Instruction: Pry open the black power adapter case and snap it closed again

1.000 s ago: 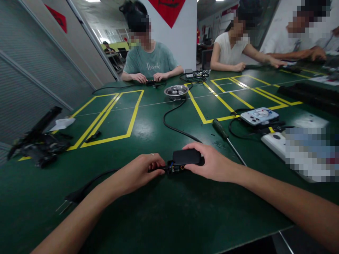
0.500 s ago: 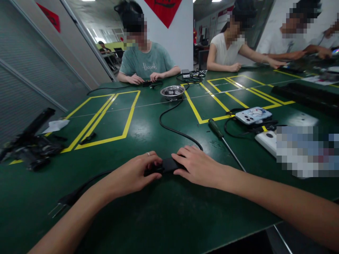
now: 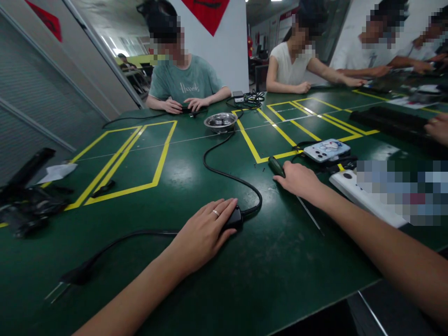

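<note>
My left hand (image 3: 205, 232) lies flat on a small black power adapter (image 3: 235, 218) on the green table (image 3: 217, 289), fingers stretched out over it. A black cable (image 3: 224, 173) runs from the adapter toward the far side, and another cable leads left to a plug (image 3: 75, 276) with bare prongs. My right hand (image 3: 298, 179) has reached to the right and rests on a green-handled screwdriver (image 3: 276, 166), its fingers curled over the handle. The screwdriver's metal shaft (image 3: 308, 213) sticks out toward me past the wrist.
A phone (image 3: 326, 150) and a white power strip (image 3: 364, 198) lie at the right. A metal bowl (image 3: 220, 122) sits mid-table among yellow tape lines. Black parts (image 3: 24, 205) are piled at the left edge. Several people work across the table; another person's hand (image 3: 437, 128) shows at the far right.
My right hand left the adapter and moved right onto the screwdriver. My left hand flattened over the adapter, which now lies closed on the table.
</note>
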### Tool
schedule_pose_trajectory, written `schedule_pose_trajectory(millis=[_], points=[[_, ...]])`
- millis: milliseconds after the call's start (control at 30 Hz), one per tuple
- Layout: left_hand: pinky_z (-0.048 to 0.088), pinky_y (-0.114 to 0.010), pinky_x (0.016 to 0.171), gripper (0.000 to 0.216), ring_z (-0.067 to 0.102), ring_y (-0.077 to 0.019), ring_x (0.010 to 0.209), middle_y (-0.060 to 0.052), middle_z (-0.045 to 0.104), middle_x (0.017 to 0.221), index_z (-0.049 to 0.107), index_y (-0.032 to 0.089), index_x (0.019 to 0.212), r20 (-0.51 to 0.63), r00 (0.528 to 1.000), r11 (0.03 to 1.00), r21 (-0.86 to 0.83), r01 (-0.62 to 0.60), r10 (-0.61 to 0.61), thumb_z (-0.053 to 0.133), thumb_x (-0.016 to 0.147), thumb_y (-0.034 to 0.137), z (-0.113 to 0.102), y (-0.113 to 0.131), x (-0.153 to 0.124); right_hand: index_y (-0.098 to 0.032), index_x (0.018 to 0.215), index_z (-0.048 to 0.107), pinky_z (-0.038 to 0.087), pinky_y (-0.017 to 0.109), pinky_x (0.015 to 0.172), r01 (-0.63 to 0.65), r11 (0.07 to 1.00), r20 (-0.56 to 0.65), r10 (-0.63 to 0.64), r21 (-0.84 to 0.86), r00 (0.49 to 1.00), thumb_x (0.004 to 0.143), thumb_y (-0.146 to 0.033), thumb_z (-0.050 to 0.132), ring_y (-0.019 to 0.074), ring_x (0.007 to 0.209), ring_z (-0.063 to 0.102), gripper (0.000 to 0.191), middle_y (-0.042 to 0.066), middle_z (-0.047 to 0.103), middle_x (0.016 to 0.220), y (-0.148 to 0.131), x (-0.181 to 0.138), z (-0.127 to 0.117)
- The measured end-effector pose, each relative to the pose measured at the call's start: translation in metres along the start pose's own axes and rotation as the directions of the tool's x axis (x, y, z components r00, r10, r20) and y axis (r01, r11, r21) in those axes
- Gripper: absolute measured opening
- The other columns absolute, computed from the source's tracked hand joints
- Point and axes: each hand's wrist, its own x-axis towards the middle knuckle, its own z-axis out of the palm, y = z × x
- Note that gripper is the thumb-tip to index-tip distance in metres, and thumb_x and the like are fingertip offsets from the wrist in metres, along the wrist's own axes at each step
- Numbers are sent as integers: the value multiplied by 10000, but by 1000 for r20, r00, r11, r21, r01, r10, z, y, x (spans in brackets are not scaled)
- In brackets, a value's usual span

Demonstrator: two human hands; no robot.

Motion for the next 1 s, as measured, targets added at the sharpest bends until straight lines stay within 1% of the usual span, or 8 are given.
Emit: schedule_pose_trajectory(millis=[100, 233, 400, 600, 733, 833, 933, 1000], points=[[370, -487, 1115, 618, 424, -295, 1326, -133, 403, 1485, 245, 169, 1494, -57, 998, 998, 55, -6, 9, 436, 961, 418, 0, -1, 0, -128, 799, 647, 491, 437, 696, -42, 992, -8, 43, 118, 999, 788, -426, 603, 316, 780, 657, 302, 199, 677, 819, -4, 2, 1], [393, -488, 1098, 569, 403, -304, 1338, -144, 386, 1491, 353, 152, 1439, -132, 988, 994, 91, -62, 74, 491, 942, 392, -1, -3, -4, -158, 751, 623, 470, 325, 597, -70, 925, 12, 70, 375, 997, 855, -432, 521, 214, 639, 628, 310, 110, 651, 688, -10, 8, -8], [443, -446, 1057, 395, 466, -263, 1281, -115, 510, 1391, 483, 163, 1333, -167, 964, 977, 94, -192, 205, 498, 951, 261, 0, -6, -8, -189, 840, 517, 319, 214, 367, -108, 701, 67, 86, 705, 994, 931, -474, 389, 97, 372, 428, 326, -27, 498, 502, -21, 6, -15], [502, -424, 979, 383, 532, -245, 1192, -112, 564, 1325, 498, 150, 1322, -222, 946, 971, 99, -219, 236, 515, 945, 215, 2, -7, -8, -215, 798, 427, 245, 180, 303, -94, 395, 50, 122, 914, 991, 869, -425, 533, 54, 335, 342, 246, -65, 484, 532, -19, 9, -14], [508, -414, 971, 389, 538, -240, 1177, -112, 573, 1309, 502, 136, 1322, -240, 937, 966, 113, -233, 254, 527, 939, 198, 4, -7, -6, -229, 842, 387, 429, 193, 379, -23, 242, -36, 234, 970, 972, 882, -359, 482, 75, 406, 502, 165, -51, 577, 629, -14, 17, -14], [510, -410, 967, 390, 538, -239, 1175, -112, 575, 1306, 504, 134, 1323, -247, 933, 963, 122, -239, 263, 526, 938, 193, 3, -7, -7, -236, 909, 399, 537, 237, 477, 150, 157, -197, 350, 976, 916, 848, -356, 553, 114, 486, 613, 205, -46, 631, 656, -10, 22, -13], [507, -413, 971, 388, 530, -240, 1185, -109, 571, 1314, 502, 139, 1326, -240, 930, 959, 134, -251, 278, 519, 940, 184, 3, -6, -8, -224, 921, 435, 579, 271, 543, 314, 202, -372, 408, 928, 834, 825, -372, 609, 135, 537, 659, 247, -28, 667, 683, -9, 25, -9], [498, -419, 983, 390, 517, -242, 1201, -103, 560, 1332, 497, 148, 1332, -220, 934, 957, 137, -255, 280, 509, 943, 174, 4, -7, -9, -210, 901, 468, 592, 280, 587, 348, 262, -426, 370, 900, 826, 830, -380, 612, 136, 573, 675, 234, -12, 683, 719, -8, 25, -5]])
